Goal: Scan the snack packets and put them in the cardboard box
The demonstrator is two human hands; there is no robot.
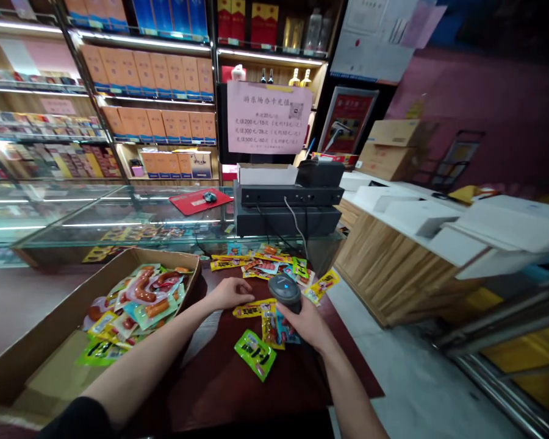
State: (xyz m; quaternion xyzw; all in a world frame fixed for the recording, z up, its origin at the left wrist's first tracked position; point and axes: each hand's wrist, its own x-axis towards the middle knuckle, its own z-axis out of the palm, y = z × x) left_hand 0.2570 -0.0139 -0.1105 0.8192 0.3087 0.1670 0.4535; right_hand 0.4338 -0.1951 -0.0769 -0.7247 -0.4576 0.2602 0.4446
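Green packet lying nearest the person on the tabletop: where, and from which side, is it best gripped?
Likely best: pinch the green packet by its near-left edge, coming from the near left. It lies flat, and that edge faces bare tabletop, while a yellow packet crowds its far-right side.

I could draw my left hand [231,294] nearward over open tabletop [205,390], but the carton [57,369] blocks the left and heaped snack packets [263,267] the far side.

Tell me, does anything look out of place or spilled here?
Nothing looks plainly spilled or damaged. One yellow packet looks slightly odd: it lies slanted at the right edge of the table, beside other packets.
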